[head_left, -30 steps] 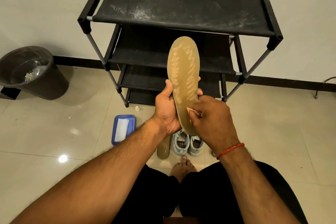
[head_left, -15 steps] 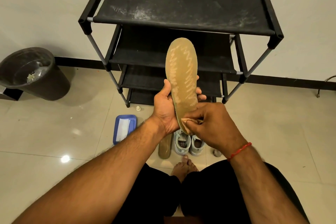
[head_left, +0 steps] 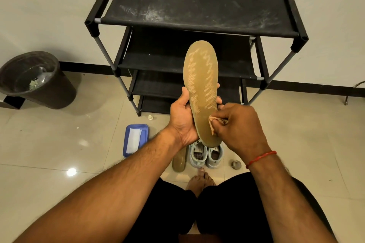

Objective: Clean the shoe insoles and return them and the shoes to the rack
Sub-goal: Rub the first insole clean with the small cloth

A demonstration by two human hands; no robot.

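The left hand [head_left: 183, 120] grips a tan, mesh-textured insole [head_left: 201, 89] upright. The right hand [head_left: 239, 124] pinches what looks like a crumpled wipe [head_left: 214, 121] against it.

1. The long tan-olive foam insole [head_left: 200, 85] up front has a fine dotted mesh look, with paler zigzag lines running down both sides.
2. The small crumpled pinkish-beige cloth [head_left: 214, 122] against it is almost the same shade, just a bit pinker.
3. The black fabric shoe rack [head_left: 197, 6] has whitish dusty smears all over the top shelf, plus grey metal tubes.
4. The pair of pale grey-blue sneakers [head_left: 206, 155] looks dark inside; the flat olive-brown insole [head_left: 179, 161] beside them is plain.
5. The blue rectangular plastic tray [head_left: 145, 134] has a white sheet [head_left: 134, 140] in it.
6. Also: a round dark brown bin [head_left: 55, 92], a thin red thread bracelet [head_left: 260, 158], and glossy cream floor tiles [head_left: 59, 144].
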